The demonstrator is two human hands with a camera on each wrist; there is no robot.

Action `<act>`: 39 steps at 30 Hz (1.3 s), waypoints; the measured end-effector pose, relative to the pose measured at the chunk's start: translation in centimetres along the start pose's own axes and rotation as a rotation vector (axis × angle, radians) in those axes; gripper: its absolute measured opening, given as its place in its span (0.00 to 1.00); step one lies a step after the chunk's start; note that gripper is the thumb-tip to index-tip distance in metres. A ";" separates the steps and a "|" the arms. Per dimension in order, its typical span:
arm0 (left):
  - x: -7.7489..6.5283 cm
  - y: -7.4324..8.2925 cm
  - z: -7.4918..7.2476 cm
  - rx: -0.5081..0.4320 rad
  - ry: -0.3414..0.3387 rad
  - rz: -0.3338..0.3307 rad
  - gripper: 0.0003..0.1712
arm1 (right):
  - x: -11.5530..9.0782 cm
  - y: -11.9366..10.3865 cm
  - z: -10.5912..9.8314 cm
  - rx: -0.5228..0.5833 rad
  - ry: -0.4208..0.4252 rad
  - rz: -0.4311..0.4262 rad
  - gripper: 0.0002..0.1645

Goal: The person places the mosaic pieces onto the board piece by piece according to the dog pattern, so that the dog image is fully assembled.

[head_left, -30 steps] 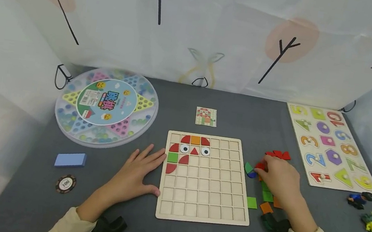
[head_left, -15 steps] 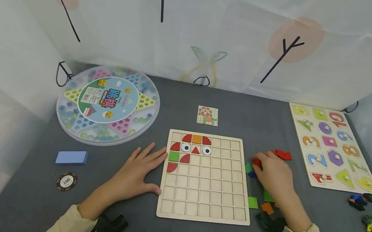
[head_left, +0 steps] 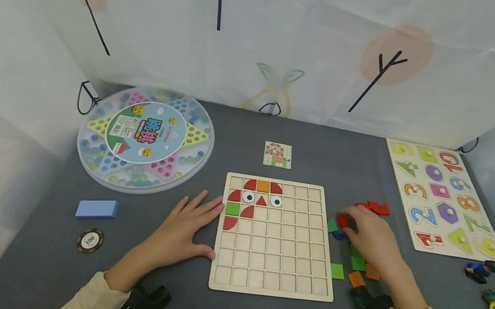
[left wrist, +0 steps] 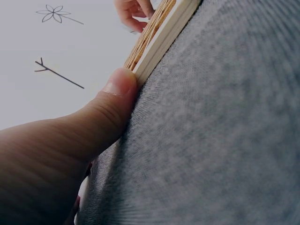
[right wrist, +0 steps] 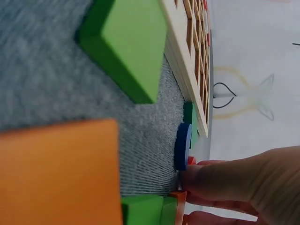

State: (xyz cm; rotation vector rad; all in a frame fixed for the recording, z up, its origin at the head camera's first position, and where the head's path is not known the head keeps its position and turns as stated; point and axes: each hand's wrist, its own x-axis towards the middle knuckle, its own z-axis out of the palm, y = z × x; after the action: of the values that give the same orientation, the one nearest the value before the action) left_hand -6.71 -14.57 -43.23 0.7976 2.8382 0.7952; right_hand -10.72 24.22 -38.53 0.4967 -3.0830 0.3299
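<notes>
Head view: my left hand (head_left: pixel 181 229) lies flat, fingers straight, against the wooden board (head_left: pixel 271 283), while my right hand (head_left: pixel 370 236) pinches a red piece (head_left: pixel 342 220) just right of it. Left wrist view: my thumb (left wrist: pixel 115 93) touches the board's edge, which might slide if I lean. Right wrist view: my fingertips (right wrist: pixel 211 180) crowd a blue piece (right wrist: pixel 183 145); I could knock it.

The red piece (head_left: pixel 342 220) is small and rounded, pinched at the fingertips of the right hand (head_left: pixel 370 238). Just under those fingertips lies a blue piece (head_left: pixel 338 235), flat on the grey cloth. The wooden grid board (head_left: pixel 274 262) touches the left hand's thumb (left wrist: pixel 117 91)
</notes>
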 end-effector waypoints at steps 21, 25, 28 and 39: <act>0.2 0.1 -0.1 0.012 -0.004 0.018 0.57 | 3.5 -13.6 2.4 0.041 -0.013 -0.519 0.11; 0.4 0.3 -0.2 0.016 0.003 0.029 0.57 | 3.6 -14.0 2.6 0.039 -0.009 -0.517 0.11; 0.4 0.4 -0.4 0.009 0.003 0.030 0.57 | 3.8 -14.2 2.7 0.037 -0.003 -0.507 0.11; 0.1 0.2 -0.3 0.003 -0.003 0.004 0.57 | 4.2 -13.2 2.2 0.051 -0.036 -0.474 0.10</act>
State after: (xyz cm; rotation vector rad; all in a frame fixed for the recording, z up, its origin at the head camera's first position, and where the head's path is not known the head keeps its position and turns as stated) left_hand -6.73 -14.50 -42.90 0.8039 2.8370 0.7896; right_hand -10.54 10.22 -37.87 1.2101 -2.8646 0.3886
